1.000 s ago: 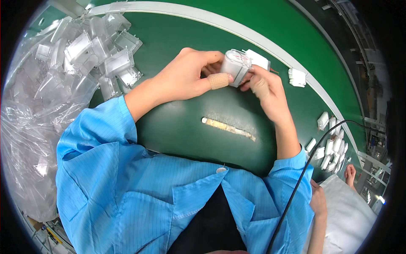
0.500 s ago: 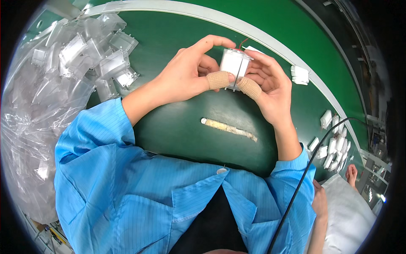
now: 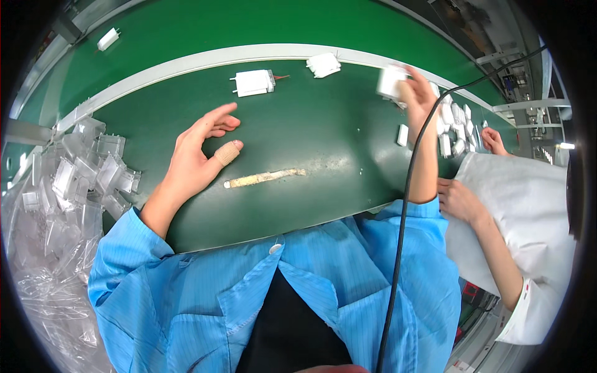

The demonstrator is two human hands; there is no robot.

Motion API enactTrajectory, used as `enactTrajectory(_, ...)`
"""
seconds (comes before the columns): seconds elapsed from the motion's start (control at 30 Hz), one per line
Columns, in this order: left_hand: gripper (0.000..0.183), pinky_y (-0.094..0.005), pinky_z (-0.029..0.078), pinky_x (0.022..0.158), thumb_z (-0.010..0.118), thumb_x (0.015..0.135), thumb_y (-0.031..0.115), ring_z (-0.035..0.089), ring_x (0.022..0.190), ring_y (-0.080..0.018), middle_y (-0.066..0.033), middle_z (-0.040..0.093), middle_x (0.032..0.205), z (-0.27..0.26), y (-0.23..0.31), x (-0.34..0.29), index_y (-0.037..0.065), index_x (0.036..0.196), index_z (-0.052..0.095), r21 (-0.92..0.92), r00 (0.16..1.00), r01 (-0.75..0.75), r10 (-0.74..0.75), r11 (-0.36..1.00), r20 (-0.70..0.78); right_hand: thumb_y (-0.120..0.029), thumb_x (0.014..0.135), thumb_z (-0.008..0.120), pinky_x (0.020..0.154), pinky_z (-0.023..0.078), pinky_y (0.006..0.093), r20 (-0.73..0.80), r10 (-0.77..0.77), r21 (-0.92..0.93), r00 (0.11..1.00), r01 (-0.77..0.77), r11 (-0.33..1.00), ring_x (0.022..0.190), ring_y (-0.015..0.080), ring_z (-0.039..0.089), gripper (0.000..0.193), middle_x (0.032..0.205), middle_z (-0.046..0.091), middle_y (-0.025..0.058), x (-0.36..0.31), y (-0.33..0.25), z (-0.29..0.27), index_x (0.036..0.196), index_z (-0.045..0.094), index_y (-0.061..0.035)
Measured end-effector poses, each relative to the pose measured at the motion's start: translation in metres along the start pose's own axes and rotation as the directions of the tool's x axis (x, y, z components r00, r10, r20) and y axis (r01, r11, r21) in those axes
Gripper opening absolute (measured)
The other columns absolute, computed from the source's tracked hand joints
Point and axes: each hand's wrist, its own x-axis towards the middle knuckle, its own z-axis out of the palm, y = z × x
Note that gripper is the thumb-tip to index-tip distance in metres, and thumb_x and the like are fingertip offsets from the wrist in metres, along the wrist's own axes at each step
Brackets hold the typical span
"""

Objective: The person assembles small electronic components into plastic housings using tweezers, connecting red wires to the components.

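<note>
My left hand point(image 3: 198, 148) is over the green bench with its fingers apart and nothing in them; a tan bandage wraps its thumb. Beyond it lies a white block in a clear plastic case point(image 3: 252, 82), with thin red wires at its right end. My right hand point(image 3: 421, 98), blurred by motion, reaches far right and grips a white rectangular block point(image 3: 391, 81) between thumb and fingers. Close to that hand is a pile of similar white blocks point(image 3: 459, 127). Another white block point(image 3: 323, 64) rests against the pale rail at the back.
Clear plastic cases point(image 3: 81, 161) spill from a clear bag point(image 3: 53, 273) at left. A worn tape-like strip point(image 3: 264, 178) lies mid-bench. A black cable point(image 3: 407, 186) crosses in front of my right arm. A co-worker's hands point(image 3: 463, 202) are at right. One block point(image 3: 108, 39) sits beyond the rail point(image 3: 193, 62).
The cased block that both hands held now lies on the bench. My right hand has moved right and holds another white block; my left hand has let go. The view has turned right.
</note>
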Motion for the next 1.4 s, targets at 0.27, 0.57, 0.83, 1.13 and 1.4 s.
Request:
enactTrajectory(0.27, 0.032, -0.0277, 0.045, 0.084, 0.062, 0.081, 0.007, 0.059, 0.094, -0.0177, -0.01, 0.063, 0.101, 0.001, -0.002, 0.0, 0.001, 0.112, 0.059, 0.066, 0.999, -0.016, 0.014, 0.998, 0.036, -0.024, 0.079, 0.063, 0.067, 0.045, 0.0278, -0.206, 0.205, -0.565, 0.957, -0.288, 0.773, 0.071, 0.0155, 0.059, 0.043, 0.081, 0.064, 0.0084, 0.004, 0.077, -0.099, 0.116, 0.06, -0.0017)
enactTrajectory(0.57, 0.033, -0.0362, 0.043, 0.089, 0.07, 0.074, 0.021, 0.052, 0.104, -0.0285, -0.0104, 0.056, 0.107, 0.012, 0.011, -0.012, 0.005, 0.103, 0.062, 0.228, 0.898, -0.42, 0.367, 0.878, 0.243, -0.01, 0.083, 0.062, 0.069, 0.049, 0.0231, 0.214, -0.05, -0.231, 0.975, 0.101, 0.968, 0.083, 0.013, 0.063, 0.023, 0.094, 0.066, 0.0077, -0.029, -0.006, 0.043, 0.105, 0.065, -0.0038)
enactTrajectory(0.83, 0.024, -0.0359, 0.046, 0.08, 0.07, 0.074, 0.017, 0.055, 0.093, -0.0251, -0.0066, 0.056, 0.098, 0.015, -0.008, -0.011, 0.005, 0.093, 0.062, 0.356, 0.882, -0.467, 0.396, 0.81, 0.254, -0.013, 0.074, 0.069, 0.068, 0.048, 0.0332, 0.33, -0.458, -0.145, 0.825, 0.524, 0.839, 0.078, 0.0247, 0.057, 0.019, 0.085, 0.061, 0.008, -0.03, -0.054, 0.168, 0.09, 0.063, -0.0044)
enactTrajectory(1.13, 0.019, -0.0335, 0.047, 0.077, 0.068, 0.077, 0.013, 0.055, 0.09, -0.0247, -0.0092, 0.056, 0.096, 0.009, -0.007, -0.009, 0.005, 0.094, 0.064, 0.156, 0.942, -0.336, 0.333, 0.929, 0.048, -0.012, 0.071, 0.073, 0.083, 0.047, 0.0337, 0.705, -0.389, 0.021, 0.593, 0.53, 0.848, 0.101, 0.0266, 0.057, 0.035, 0.12, 0.053, 0.0109, 0.002, -0.044, 0.176, 0.101, 0.056, -0.0051)
enactTrajectory(1.4, 0.045, -0.0319, 0.05, 0.076, 0.065, 0.083, 0.02, 0.058, 0.088, -0.0181, -0.011, 0.048, 0.112, -0.017, -0.003, 0.012, 0.003, 0.12, 0.046, -0.324, 0.934, 0.093, -0.196, 0.941, -0.3, -0.005, 0.066, 0.073, 0.074, 0.05, 0.0297, 0.631, -0.388, 0.187, 0.672, 0.354, 0.916, 0.095, 0.0215, 0.058, 0.032, 0.104, 0.055, 0.0077, -0.027, -0.093, 0.186, 0.096, 0.061, -0.0053)
